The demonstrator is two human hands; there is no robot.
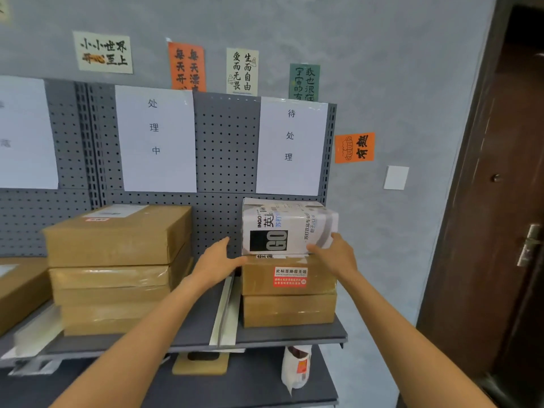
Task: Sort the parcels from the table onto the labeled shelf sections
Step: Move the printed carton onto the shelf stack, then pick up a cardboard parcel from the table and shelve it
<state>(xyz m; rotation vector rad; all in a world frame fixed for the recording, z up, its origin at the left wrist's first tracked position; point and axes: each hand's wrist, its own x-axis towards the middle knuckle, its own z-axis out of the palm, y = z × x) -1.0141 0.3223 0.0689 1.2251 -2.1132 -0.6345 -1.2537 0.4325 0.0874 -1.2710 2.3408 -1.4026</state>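
Reaching in from both sides, the hands frame the white printed parcel (287, 226) sitting on top of the right-hand stack. The right hand (335, 254) is on its lower right corner, fingers laid against the front face and thumb up along the side edge, loosely cupping rather than clamping. The left hand (219, 260) is spread wide, fingers straight, thumb tip near the parcel's lower left corner; whether it actually touches is hard to tell. That white parcel rests on two brown boxes (290, 293), the upper one showing a red sticker, on the grey shelf (265, 334) beneath the paper label reading 待处理 (291, 145). Left of them, under the 处理中 label (156, 139), stands a taller stack of brown parcels (117, 269).
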